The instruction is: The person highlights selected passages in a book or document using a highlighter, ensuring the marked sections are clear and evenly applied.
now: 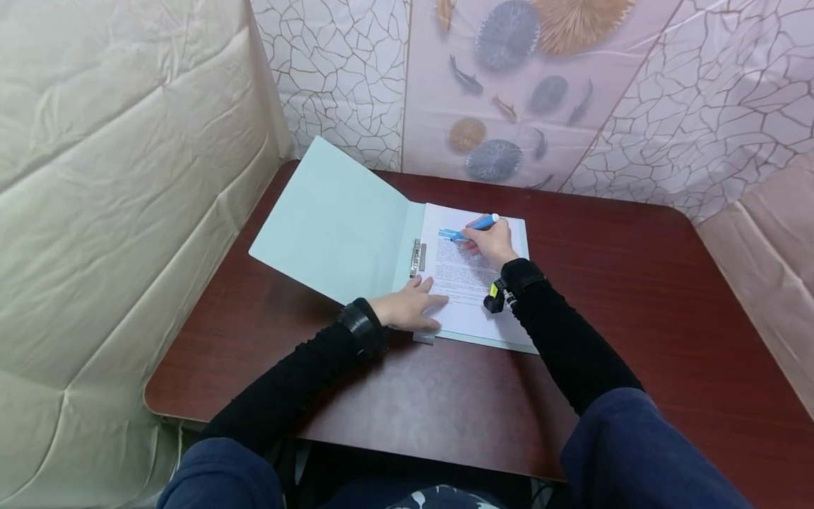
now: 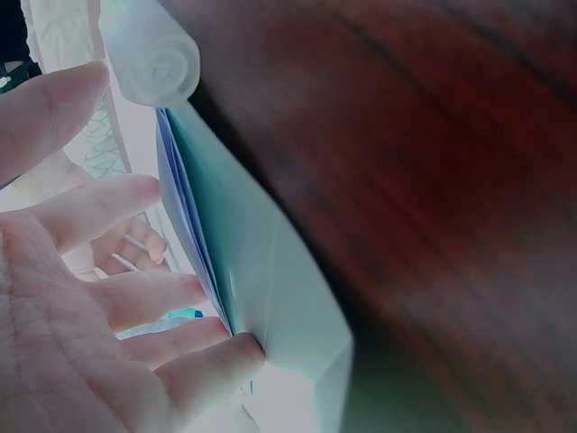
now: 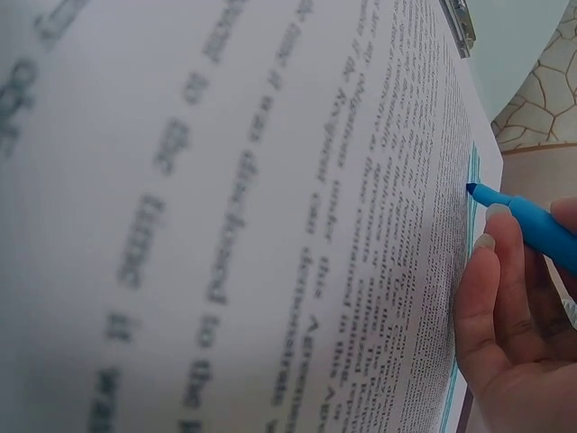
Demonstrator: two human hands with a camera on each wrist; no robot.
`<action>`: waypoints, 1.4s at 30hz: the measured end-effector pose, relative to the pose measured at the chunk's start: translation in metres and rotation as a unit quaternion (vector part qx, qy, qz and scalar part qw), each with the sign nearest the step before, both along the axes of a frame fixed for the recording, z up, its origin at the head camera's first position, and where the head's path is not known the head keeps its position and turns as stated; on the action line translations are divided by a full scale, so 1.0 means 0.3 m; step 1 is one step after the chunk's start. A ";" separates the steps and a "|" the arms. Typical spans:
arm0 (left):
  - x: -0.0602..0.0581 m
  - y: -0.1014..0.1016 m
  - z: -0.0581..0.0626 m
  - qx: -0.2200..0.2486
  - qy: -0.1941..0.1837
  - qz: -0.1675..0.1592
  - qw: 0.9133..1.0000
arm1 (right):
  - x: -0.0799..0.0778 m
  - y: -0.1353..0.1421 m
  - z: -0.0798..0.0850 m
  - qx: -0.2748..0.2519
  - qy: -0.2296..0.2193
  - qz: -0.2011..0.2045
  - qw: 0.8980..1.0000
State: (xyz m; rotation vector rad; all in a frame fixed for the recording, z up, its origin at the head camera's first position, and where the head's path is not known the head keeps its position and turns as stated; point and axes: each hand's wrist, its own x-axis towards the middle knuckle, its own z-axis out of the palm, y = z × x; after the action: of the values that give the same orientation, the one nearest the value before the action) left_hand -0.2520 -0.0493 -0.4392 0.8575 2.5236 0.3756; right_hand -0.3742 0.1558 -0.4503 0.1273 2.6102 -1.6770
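My right hand (image 1: pixel 496 244) pinches a blue marker (image 1: pixel 485 222) near the upper part of a printed page (image 1: pixel 467 283). In the right wrist view the tip of the marker (image 3: pixel 532 227) is at the paper, beside teal-blue strokes (image 3: pixel 474 167) over the top lines. The page lies in an open pale green folder (image 1: pixel 343 219) with a metal clip (image 1: pixel 416 258) at its spine. My left hand (image 1: pixel 410 305), fingers spread, rests on the page's lower left edge. The left wrist view shows its fingers (image 2: pixel 149 298) along the edge of the papers and folder.
Under the folder is a dark reddish-brown table (image 1: pixel 636 297). A small clear plastic piece (image 1: pixel 424 338) lies by the folder's lower edge, near my left hand. Cream padded fabric (image 1: pixel 127 212) hangs on the left, and a patterned cloth (image 1: pixel 496 106) covers the back.
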 end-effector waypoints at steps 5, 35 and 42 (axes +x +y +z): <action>-0.001 -0.003 0.005 0.003 0.001 -0.004 1.000 | -0.007 0.002 -0.002 0.001 0.001 -0.001 1.000; 0.000 -0.005 0.011 0.006 -0.005 0.004 1.000 | -0.009 0.018 0.001 0.018 0.008 0.002 1.000; 0.007 -0.006 0.004 0.007 -0.006 0.007 1.000 | -0.006 0.021 -0.003 0.022 0.006 0.003 1.000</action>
State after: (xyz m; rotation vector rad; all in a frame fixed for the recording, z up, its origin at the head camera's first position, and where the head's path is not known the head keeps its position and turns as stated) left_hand -0.2498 -0.0510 -0.4378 0.8403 2.5195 0.4013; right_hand -0.3759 0.1623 -0.4514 0.1118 2.6538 -1.6251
